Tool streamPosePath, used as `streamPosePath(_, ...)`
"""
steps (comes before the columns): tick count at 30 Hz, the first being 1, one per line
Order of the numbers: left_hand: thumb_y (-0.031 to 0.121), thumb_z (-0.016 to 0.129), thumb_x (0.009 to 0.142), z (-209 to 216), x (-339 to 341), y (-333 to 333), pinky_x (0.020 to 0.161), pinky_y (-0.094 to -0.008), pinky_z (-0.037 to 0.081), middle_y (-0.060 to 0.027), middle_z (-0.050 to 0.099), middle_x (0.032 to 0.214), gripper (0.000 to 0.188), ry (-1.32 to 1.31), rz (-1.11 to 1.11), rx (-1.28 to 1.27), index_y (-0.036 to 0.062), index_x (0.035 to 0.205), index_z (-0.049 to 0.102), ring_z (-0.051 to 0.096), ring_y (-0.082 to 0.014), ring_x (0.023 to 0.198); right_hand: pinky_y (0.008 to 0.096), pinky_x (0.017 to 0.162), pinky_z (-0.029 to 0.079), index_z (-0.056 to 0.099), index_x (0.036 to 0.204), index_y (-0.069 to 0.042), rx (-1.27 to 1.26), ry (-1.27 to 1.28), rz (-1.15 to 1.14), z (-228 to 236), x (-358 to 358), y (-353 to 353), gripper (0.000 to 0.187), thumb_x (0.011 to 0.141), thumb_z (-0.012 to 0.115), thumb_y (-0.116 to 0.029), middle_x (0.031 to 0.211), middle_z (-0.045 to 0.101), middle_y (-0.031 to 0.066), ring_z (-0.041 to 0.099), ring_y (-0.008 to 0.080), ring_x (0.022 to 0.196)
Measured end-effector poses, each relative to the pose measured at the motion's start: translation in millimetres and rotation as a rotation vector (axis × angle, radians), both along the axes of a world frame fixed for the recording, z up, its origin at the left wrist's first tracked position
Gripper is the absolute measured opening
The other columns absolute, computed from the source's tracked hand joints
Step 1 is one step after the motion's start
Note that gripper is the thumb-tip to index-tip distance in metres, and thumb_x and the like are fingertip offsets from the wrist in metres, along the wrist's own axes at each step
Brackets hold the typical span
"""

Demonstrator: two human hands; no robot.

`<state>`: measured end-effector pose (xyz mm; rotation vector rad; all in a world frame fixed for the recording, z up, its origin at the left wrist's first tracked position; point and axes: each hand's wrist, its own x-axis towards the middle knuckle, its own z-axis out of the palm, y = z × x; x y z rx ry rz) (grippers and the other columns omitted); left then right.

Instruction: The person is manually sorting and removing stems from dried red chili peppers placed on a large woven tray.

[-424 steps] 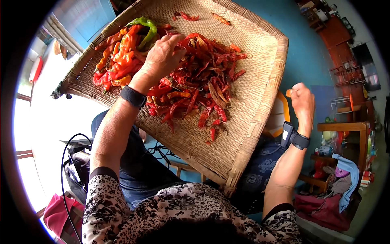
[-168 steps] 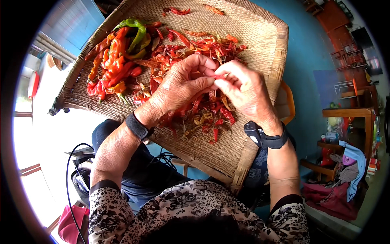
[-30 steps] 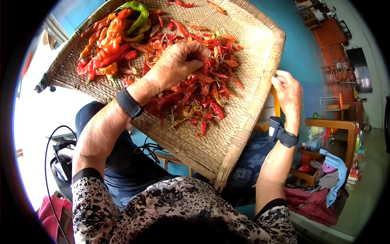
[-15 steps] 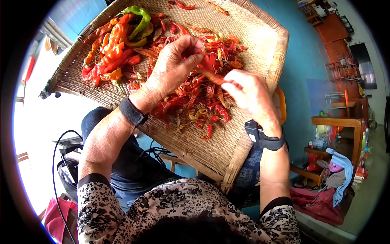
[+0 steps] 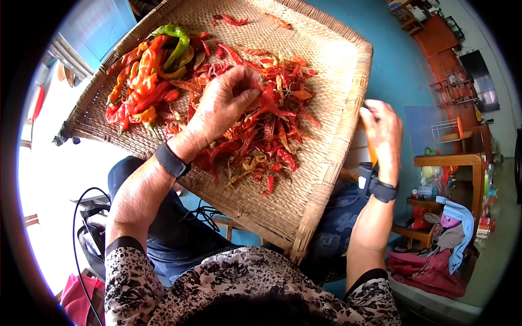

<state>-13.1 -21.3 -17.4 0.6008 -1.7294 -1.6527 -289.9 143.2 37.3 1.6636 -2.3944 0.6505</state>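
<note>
A large woven tray [image 5: 326,70] rests on my lap, with a loose heap of dried red chilies [image 5: 255,141] over its middle. My left hand [image 5: 225,103] is above the heap, thumb and fingers closed on a few red chilies [image 5: 269,100] by their stem ends. Just past the tray's right rim is my right hand [image 5: 383,133], its fingers drawn together at the tips. Whether anything small is between them cannot be made out. Plump fresh red chilies [image 5: 144,81] lie piled at the tray's upper left, with a green one [image 5: 179,46] on top.
Under my right hand, partly hidden by the rim, is a pale container with an orange edge [image 5: 372,149]. A wooden chair [image 5: 451,161] heaped with clothes [image 5: 435,266] stands at the right. Black cables [image 5: 204,212] hang below the tray's near edge.
My right hand has left the chilies and moved right, out past the tray's rim. My left hand stays over the heap with chilies in its grip. The view has shifted slightly.
</note>
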Motion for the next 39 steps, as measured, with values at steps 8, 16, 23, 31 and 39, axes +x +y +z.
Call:
streamPosePath(8, 0.004, 0.056, 0.096, -5, -3, 16, 0.08, -0.0231, 0.052, 0.0001, 0.059, 0.097, 0.014, 0.064, -0.216, 0.104, 0.0027, 0.11, 0.055, 0.06, -0.0076, 0.09, 0.0411, 0.052, 0.045, 0.054, 0.079, -0.004, 0.106, -0.271, 0.586, -17, 103, -48, 0.018, 0.087, 0.066, -0.014, 0.069, 0.06, 0.0099, 0.059, 0.0242, 0.057)
streamPosePath(16, 0.006, 0.066, 0.08, -6, 1, 14, 0.074, -0.0412, 0.052, -0.0135, 0.055, 0.093, 0.025, -0.417, -0.022, -0.95, 0.0025, 0.104, 0.059, 0.059, -0.0336, 0.086, 0.0326, 0.05, 0.043, 0.064, 0.094, -0.004, -0.222, -0.077, 0.115, 8, 35, -30, 0.012, 0.092, 0.061, -0.015, 0.065, 0.06, 0.0138, 0.054, 0.0174, 0.051)
streamPosePath(23, 0.012, 0.068, 0.078, -26, 2, 6, 0.077, -0.0403, 0.05, -0.0132, 0.053, 0.093, 0.018, -0.66, 0.013, -1.097, 0.0026, 0.089, 0.058, 0.056, -0.0329, 0.092, 0.0458, 0.067, 0.05, 0.064, 0.095, -0.005, 0.22, 0.112, -0.344, 15, -8, -8, 0.013, 0.089, 0.062, -0.016, 0.082, 0.066, 0.02, 0.063, 0.0412, 0.081)
streamPosePath(31, 0.008, 0.062, 0.087, 10, 2, 2, 0.066, -0.0376, 0.051, -0.0131, 0.064, 0.079, 0.008, -0.262, 0.03, -0.476, 0.0009, 0.088, 0.058, 0.065, -0.0301, 0.074, 0.0273, 0.063, 0.053, 0.063, 0.112, -0.004, -0.066, -0.526, 0.284, 8, 54, -38, 0.032, 0.083, 0.073, -0.011, 0.082, 0.07, 0.0083, 0.064, 0.013, 0.068)
streamPosePath(39, 0.009, 0.065, 0.089, 6, 0, 10, 0.069, -0.0298, 0.051, -0.004, 0.063, 0.079, 0.012, -0.157, -0.054, -0.242, 0.0029, 0.095, 0.057, 0.06, -0.0131, 0.074, 0.0303, 0.054, 0.049, 0.063, 0.094, 0.0, -0.117, -0.559, 0.512, -13, 110, -65, 0.014, 0.087, 0.069, -0.009, 0.074, 0.066, 0.0117, 0.063, 0.0162, 0.064)
